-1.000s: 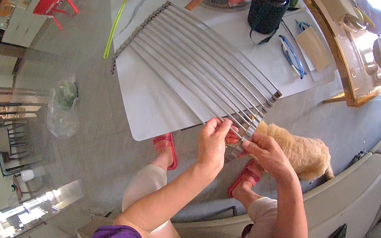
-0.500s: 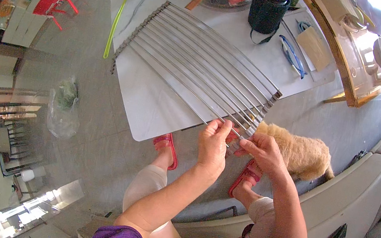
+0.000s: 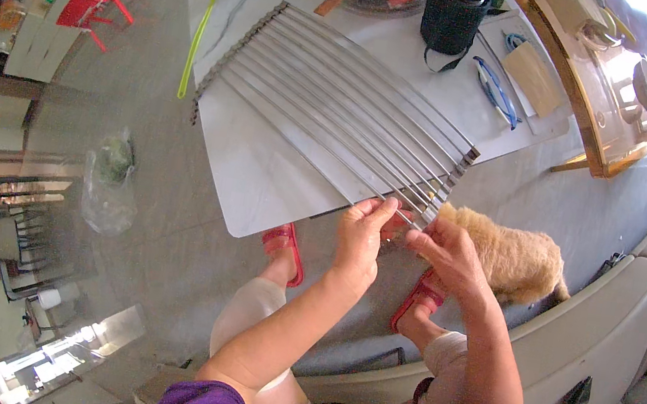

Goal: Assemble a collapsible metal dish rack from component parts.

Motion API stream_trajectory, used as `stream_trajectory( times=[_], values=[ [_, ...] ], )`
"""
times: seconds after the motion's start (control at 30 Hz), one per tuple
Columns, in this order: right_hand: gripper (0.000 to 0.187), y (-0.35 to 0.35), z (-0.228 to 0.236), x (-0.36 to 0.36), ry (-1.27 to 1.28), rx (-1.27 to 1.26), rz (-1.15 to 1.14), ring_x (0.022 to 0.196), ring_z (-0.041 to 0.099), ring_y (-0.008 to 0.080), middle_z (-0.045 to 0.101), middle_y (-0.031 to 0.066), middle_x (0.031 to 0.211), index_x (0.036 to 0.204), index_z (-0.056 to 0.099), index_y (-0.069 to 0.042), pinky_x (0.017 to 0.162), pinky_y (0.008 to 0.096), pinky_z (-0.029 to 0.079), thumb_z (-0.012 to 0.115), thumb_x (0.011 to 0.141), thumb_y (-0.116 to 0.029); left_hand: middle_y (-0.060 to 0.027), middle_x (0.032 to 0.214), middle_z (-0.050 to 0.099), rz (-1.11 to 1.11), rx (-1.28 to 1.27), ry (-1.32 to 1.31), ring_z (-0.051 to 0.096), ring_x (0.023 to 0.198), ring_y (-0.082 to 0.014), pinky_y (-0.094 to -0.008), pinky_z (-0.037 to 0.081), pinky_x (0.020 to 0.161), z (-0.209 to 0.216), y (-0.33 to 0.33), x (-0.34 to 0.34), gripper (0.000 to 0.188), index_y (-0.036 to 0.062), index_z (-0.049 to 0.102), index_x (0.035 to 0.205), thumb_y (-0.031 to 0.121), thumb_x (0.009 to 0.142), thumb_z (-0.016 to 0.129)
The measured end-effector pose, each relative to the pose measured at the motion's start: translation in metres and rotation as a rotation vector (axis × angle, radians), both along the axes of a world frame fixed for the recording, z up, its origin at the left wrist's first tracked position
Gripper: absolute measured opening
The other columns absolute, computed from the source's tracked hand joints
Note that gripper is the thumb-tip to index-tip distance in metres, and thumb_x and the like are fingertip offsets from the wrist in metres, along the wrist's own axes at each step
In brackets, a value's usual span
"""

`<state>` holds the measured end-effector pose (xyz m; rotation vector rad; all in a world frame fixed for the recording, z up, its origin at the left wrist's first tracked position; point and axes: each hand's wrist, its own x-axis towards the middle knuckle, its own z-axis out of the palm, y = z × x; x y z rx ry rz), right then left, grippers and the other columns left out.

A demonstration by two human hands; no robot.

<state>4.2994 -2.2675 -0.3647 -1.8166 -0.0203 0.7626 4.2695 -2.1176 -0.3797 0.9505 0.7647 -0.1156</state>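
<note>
A rack of parallel metal rods (image 3: 340,102), like a roll-up drying rack, lies slantwise over a white table. Dark strips link the rod ends on both sides. My left hand (image 3: 360,243) is closed, thumb and fingers pinching a rod near its near end, just past the table edge. Close beside it on the right, my right hand (image 3: 455,253) is closed on the rack's near corner, at the rod ends. Its fingertips are partly hidden. The outermost rods on the left sit farther apart than the others.
The white table (image 3: 246,190) bears a green fly swatter (image 3: 205,21), a black bag (image 3: 453,21), blue-framed glasses (image 3: 497,94) and a filled clear bowl (image 3: 387,1). A tan furry dog (image 3: 512,255) is by my right foot. A pale sofa (image 3: 573,323) stands at right, a red stool (image 3: 80,8) far left.
Both hands have shifted only slightly at the rack's near corner, the left one a little upward. The rack still lies in the same place, and both hands keep their grip.
</note>
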Motion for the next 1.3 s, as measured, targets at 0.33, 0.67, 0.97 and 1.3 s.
stream_trajectory(
  times=[0.33,0.67,0.97,1.3],
  values=[
    [0.029,0.004,0.014,-0.001,0.027,-0.244,0.176,0.069,0.054,0.0163,0.059,0.0090,0.072,0.089,0.059,0.002,0.064,0.0324,0.045,0.061,0.080,-0.025,-0.0068,0.088,0.063,-0.134,0.282,0.110,0.058,0.071,-0.0134,-0.0250,0.045,0.060,0.005,0.030,-0.015,0.021,0.0037,0.058,0.098,0.021,0.090,0.050],
    [0.025,-0.002,0.005,-0.004,0.151,0.016,0.147,0.075,0.056,0.0149,0.062,0.0088,0.079,0.094,0.059,0.001,0.070,0.0306,0.045,0.057,0.084,-0.022,-0.0051,0.080,0.062,-0.116,-0.078,0.159,0.058,0.067,-0.0134,-0.0240,0.043,0.058,-0.008,0.014,-0.029,0.012,0.0044,0.055,0.092,0.016,0.088,0.055],
    [0.026,-0.014,0.012,0.003,0.218,-0.018,0.238,0.074,0.057,0.0136,0.063,0.0075,0.076,0.089,0.059,0.001,0.070,0.0294,0.045,0.057,0.086,-0.024,-0.0081,0.083,0.062,-0.021,-0.148,-0.011,0.058,0.072,-0.0159,-0.0276,0.048,0.066,0.002,0.005,-0.023,0.010,0.0053,0.056,0.088,0.016,0.089,0.055],
    [0.028,-0.011,0.027,0.009,0.257,-0.001,0.242,0.077,0.061,0.0161,0.063,0.0073,0.077,0.086,0.059,0.002,0.072,0.0299,0.046,0.058,0.086,-0.027,-0.0074,0.082,0.061,0.034,-0.155,-0.036,0.058,0.073,-0.0150,-0.0275,0.048,0.065,0.001,-0.002,-0.017,0.010,0.0057,0.055,0.087,0.016,0.089,0.055]
  ],
)
